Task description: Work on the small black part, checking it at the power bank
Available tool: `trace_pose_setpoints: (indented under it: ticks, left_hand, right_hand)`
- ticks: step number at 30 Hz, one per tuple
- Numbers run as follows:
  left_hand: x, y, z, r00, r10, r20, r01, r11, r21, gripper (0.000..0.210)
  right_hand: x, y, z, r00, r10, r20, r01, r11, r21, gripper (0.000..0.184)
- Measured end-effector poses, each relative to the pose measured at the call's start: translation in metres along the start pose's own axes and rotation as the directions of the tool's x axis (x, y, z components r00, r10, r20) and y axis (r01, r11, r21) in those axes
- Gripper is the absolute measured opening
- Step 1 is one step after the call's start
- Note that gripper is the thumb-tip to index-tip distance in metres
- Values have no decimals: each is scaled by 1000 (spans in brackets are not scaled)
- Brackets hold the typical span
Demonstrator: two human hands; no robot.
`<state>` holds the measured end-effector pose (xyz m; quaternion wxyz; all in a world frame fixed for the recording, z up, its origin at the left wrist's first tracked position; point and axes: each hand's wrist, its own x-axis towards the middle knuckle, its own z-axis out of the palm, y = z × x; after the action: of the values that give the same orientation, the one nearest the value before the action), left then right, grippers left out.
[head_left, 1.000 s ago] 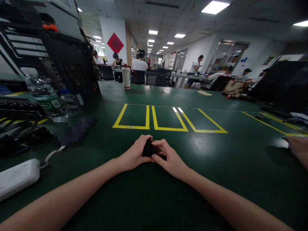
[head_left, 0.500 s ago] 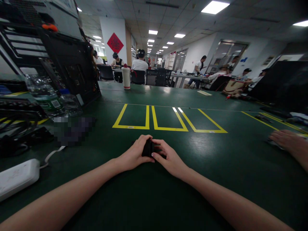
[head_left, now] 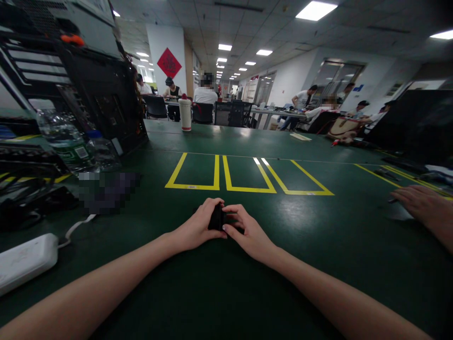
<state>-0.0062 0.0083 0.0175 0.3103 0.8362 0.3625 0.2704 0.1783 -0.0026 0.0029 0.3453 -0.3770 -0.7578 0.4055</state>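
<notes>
Item 1: small black object [head_left: 215,219], one piece, at the front middle of the green surface [head_left: 304,245], between the two hands; its underside is hidden.

Item 2: left grip [head_left: 196,228] (a bare hand), grasping the black object from its left side, thumb nearest the viewer.

Item 3: right grip [head_left: 249,234], also bare, fingers curved, thumb tip at the object's right edge; cannot tell whether it clasps or merely touches.

Item 4: yellow tape outlines [head_left: 251,190], three in a row, just beyond the hands.

Item 5: white cup [head_left: 185,115] with a red top, upright, farther back.

Item 6: clear bottle [head_left: 76,153], green label, and a second bottle [head_left: 105,153], blue cap, at left beside a black metal case [head_left: 102,94].

Item 7: white box [head_left: 28,262] with a pale cord [head_left: 72,232], near left.

Item 8: co-worker's hand [head_left: 423,203], far right, well apart.
</notes>
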Motion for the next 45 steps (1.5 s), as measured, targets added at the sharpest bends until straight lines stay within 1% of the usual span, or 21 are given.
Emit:
trace_pose_setpoints:
  ticks: [4, 9, 15, 19, 22, 27, 30, 34, 37, 42, 45]
  left_hand:
    - [0, -1, 0, 1000, -14, 2, 14, 1000, -5, 64]
    - [0, -1, 0, 1000, -12, 1, 12, 1000, -11, 62]
    - [0, -1, 1, 1000, -1, -6, 1, 1000, 6, 61]
    - [0, -2, 1, 1000, 7, -20, -6, 1000, 9, 62]
    - [1, -1, 1, 1000, -5, -8, 5, 1000, 6, 61]
    - [1, -2, 2, 1000, -8, -20, 8, 1000, 7, 63]
    - [1, -2, 2, 1000, -11, -17, 12, 1000, 10, 64]
    - [0, -1, 1, 1000, -6, -9, 6, 1000, -1, 61]
    - [0, 0, 1, 1000, 2, -15, -2, 1000, 0, 61]
    - [0, -3, 2, 1000, -1, -6, 1, 1000, 23, 61]
    - [1, -4, 2, 1000, -6, -8, 6, 1000, 18, 62]
  right_hand:
    - [0, 2, 1, 1000, 16, 0, -16, 1000, -9, 43]
    - [-1, 0, 0, 1000, 11, 11, -11, 1000, -6, 40]
    - [-1, -3, 0, 1000, -20, 12, 20, 1000, 24, 28]
    - [0, -2, 1, 1000, -25, 2, 25, 1000, 9, 26]
    - [0, -1, 0, 1000, -24, -2, 24, 1000, -13, 29]
    - [-1, 2, 0, 1000, -6, -5, 6, 999, -48, 42]
    - [-1, 1, 0, 1000, -19, -4, 19, 999, -47, 41]
    - [-2, -3, 0, 999, -44, -1, 43, 998, -34, 32]
    - [-2, -4, 0, 999, -37, -10, 37, 999, -30, 29]
    - [-1, -4, -1, 999, -33, -23, 32, 998, -57, 27]
    - [-1, -1, 0, 999, -29, -26, 27, 997, -75, 35]
